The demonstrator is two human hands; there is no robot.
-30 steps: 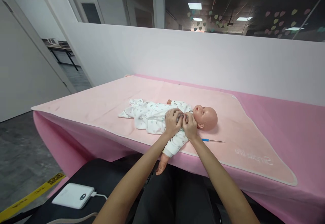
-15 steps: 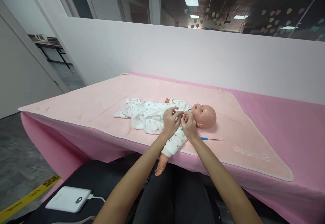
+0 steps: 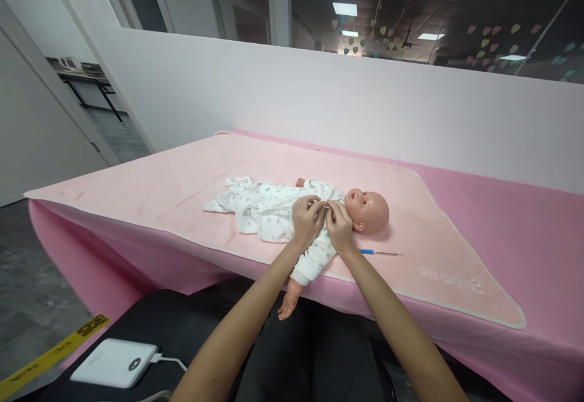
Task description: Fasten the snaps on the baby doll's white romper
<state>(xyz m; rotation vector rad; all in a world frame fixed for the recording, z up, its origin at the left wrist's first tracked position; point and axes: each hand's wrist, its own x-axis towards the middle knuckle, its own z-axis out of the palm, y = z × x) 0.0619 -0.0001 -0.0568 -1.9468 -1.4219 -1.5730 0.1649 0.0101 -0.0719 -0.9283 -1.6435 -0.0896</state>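
A baby doll (image 3: 369,210) lies on its back on a pale pink mat (image 3: 155,189), its head toward the right. It wears a white patterned romper (image 3: 276,207). Over the doll's upper chest, my left hand (image 3: 306,219) pinches the edge of the romper with bent fingers. My right hand (image 3: 338,222) pinches the fabric close beside it, just below the doll's chin. Both sets of fingertips nearly meet, and the exact spot they grip is too small to make out. One doll arm (image 3: 291,298) hangs over the mat's front edge.
A blue-handled thin metal tool (image 3: 378,252) lies right of my right wrist. Pink cloth (image 3: 515,219) covers the table under the mat. A white wall (image 3: 365,110) stands behind. A white power bank (image 3: 114,362) with a cable rests on a black seat at lower left.
My fingers have shifted slightly at the romper's chest, still pinching close together. The doll and the blue-handled tool lie as before; the view has moved a little.
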